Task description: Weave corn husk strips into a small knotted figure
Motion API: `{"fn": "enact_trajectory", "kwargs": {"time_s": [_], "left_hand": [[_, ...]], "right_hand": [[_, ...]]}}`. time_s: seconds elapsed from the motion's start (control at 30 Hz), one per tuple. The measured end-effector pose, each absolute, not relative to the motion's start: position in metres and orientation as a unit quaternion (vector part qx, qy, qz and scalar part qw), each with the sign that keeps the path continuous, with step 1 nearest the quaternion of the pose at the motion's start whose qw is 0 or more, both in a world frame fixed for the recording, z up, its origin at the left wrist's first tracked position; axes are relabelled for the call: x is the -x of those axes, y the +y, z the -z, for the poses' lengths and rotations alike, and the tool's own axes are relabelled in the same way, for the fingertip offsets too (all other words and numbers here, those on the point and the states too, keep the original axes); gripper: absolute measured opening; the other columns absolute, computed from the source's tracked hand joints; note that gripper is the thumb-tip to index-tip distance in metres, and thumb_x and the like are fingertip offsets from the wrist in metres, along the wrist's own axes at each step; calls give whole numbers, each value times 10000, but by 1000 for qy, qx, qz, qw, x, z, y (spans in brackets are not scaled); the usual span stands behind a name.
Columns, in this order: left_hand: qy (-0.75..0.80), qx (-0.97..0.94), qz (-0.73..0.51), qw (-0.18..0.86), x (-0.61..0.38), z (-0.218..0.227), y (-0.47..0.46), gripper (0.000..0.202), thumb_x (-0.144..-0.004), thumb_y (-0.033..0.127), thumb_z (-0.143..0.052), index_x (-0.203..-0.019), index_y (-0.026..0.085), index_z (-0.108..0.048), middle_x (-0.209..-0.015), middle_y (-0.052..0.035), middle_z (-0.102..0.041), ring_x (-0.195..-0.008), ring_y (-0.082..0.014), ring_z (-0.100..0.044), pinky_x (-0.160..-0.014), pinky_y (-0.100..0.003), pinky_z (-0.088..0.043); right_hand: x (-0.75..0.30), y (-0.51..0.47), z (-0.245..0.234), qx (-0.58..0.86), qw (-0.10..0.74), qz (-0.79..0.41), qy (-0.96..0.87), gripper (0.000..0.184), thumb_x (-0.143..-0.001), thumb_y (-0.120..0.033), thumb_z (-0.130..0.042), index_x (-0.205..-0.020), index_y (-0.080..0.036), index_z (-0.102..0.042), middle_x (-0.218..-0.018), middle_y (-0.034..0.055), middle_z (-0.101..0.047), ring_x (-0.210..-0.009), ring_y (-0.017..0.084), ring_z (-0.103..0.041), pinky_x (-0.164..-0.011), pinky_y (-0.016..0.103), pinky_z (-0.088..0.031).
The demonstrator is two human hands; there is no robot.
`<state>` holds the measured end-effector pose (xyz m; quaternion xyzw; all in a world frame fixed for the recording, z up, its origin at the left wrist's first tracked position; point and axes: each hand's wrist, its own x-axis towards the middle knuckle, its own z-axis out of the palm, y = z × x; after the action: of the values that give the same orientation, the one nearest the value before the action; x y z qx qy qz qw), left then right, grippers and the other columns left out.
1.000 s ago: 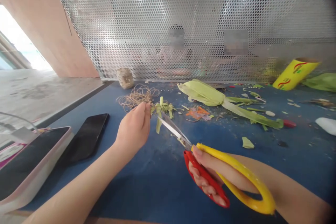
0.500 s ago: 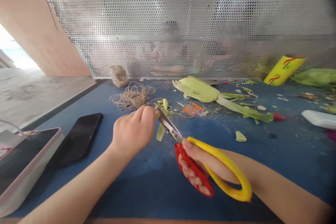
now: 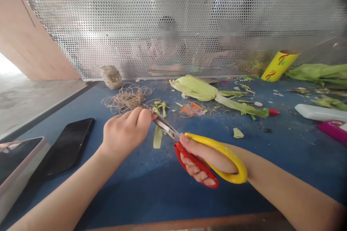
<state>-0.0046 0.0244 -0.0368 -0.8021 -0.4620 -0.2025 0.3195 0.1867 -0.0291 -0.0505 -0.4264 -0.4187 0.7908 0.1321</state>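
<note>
My right hand grips a pair of scissors; the thumb is through the yellow handle and the fingers are through the red one. The metal blades point up and left, nearly together, with their tips at my left hand. That hand is closed in a pinch right by the blade tips; what it pinches is too small and hidden to name. Just below the blades is a pale green husk strip. Green scraps and a loose tangle of brown twine lie just beyond my hands.
A husk-wrapped bundle lies across the blue table. Left are a black phone and a pink-edged case. Behind stand a clouded jar, a yellow tube and a perforated metal panel. A white-and-purple object sits right.
The view has shifted to the right, so things appear farther left. The scissors' handles have come closer together. My left hand stays closed at the blade tips.
</note>
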Motion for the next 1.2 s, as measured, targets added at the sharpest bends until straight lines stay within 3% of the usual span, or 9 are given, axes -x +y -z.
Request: {"fn": "enact_trajectory", "kwargs": {"time_s": [0.23, 0.37, 0.47, 0.57, 0.77, 0.87, 0.97, 1.2], "left_hand": [[-490, 790, 185, 320, 7, 40, 25, 328, -880, 264, -284, -601, 193, -440, -476, 5, -388, -463, -124, -441, -433, -244, -162], [-568, 758, 113, 300, 7, 40, 30, 309, -887, 278, -260, -684, 181, -471, -566, -27, -510, -461, -150, -488, -428, -253, -144], [-581, 790, 32, 194, 3, 40, 34, 285, -896, 263, -243, -782, 165, -486, -652, -51, -583, -525, -172, -559, -432, -248, -237], [-494, 864, -40, 87, -10, 41, 35, 255, -893, 216, -240, -882, 154, -487, -761, -75, -639, -628, -186, -621, -488, -247, -363], [-371, 921, -79, 87, -69, 36, 58, 248, -859, 152, -309, -997, 133, -514, -814, -119, -654, -731, -232, -648, -567, -296, -461], [-312, 942, -79, 99, -104, 40, 90, 212, -859, 226, -394, -996, 168, -545, -909, -94, -647, -874, -211, -625, -703, -294, -473], [-282, 946, -85, 133, -128, 48, 120, 241, -829, 283, -502, -1018, 145, -561, -1018, -105, -608, -990, -238, -565, -825, -391, -448], [-276, 937, -97, 193, -125, 48, 146, 311, -843, 294, -502, -1118, 150, -508, -1119, -88, -545, -946, -198, -561, -786, -405, -484]], "right_hand": [[-188, -26, 49, 475, 122, -778, -394, 625, -639, -792, -372, -512, -184, -300, -401, -83, -291, -295, 17, -257, -236, 121, -257], [-199, -16, 50, 491, 177, -741, -423, 589, -601, -756, -489, -546, -185, -354, -423, -81, -334, -303, 27, -298, -233, 132, -273], [-215, -6, 43, 505, 280, -687, -441, 572, -628, -737, -484, -544, -190, -340, -430, -82, -320, -297, 26, -283, -232, 136, -258], [-239, 5, 29, 493, 417, -630, -432, 575, -654, -740, -441, -515, -196, -315, -424, -77, -292, -293, 30, -272, -241, 147, -241], [-287, 23, 19, 505, 587, -514, -369, 592, -696, -760, -318, -488, -207, -294, -402, -58, -292, -302, 50, -298, -274, 178, -263], [-294, 33, 28, 521, 595, -499, -354, 589, -696, -763, -312, -499, -209, -289, -389, -64, -288, -299, 51, -292, -275, 181, -256], [-294, 40, 38, 553, 578, -483, -355, 588, -673, -768, -354, -502, -211, -278, -378, -73, -282, -292, 49, -284, -272, 179, -254], [-303, 45, 48, 624, 491, -487, -364, 544, -702, -710, -418, -515, -208, -322, -377, -61, -345, -291, 59, -331, -279, 185, -295]]}}
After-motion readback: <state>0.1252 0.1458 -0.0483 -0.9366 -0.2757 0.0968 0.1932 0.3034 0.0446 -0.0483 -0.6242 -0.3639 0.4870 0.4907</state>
